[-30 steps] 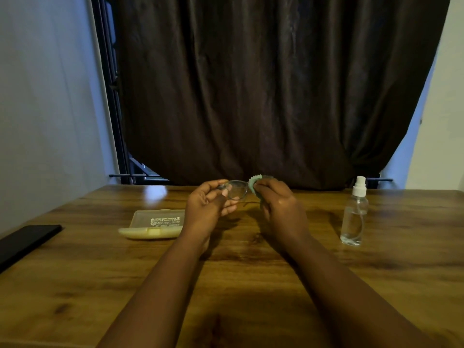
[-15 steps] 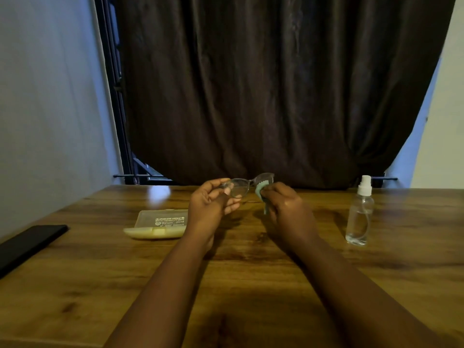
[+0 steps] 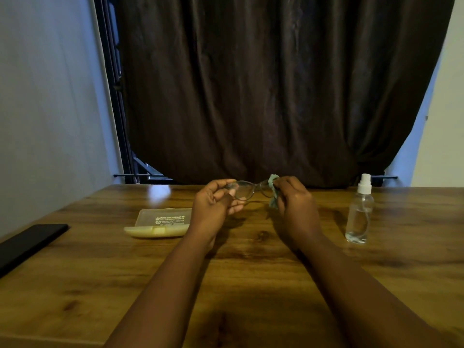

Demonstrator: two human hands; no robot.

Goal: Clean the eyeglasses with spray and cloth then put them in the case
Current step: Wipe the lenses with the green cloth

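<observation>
centre of frame: thin-framed clear-lens eyeglasses (image 3: pixel 247 190) held above the brown wooden table (image 3: pixel 75 285), between left hand (image 3: pixel 216 207) and right hand (image 3: pixel 296 204)
right lens: small pale green cloth (image 3: pixel 273 190) against it
left of centre: translucent yellowish plastic case (image 3: pixel 158 222) on the table
right: clear plastic spray bottle (image 3: pixel 359 212) standing upright
far left edge: flat black slab (image 3: pixel 27 241)
behind table: dark brown curtain (image 3: pixel 276 84)

Eyeglasses (image 3: pixel 247 192) up off the table, thin dark frame, clear lenses, held level between both hands; green cloth (image 3: pixel 273 190) bunched over the right lens; clear spray bottle (image 3: pixel 359 212) upright, white nozzle, well apart on the right; pale yellow case (image 3: pixel 160 223) lying open, left of the hands.
</observation>
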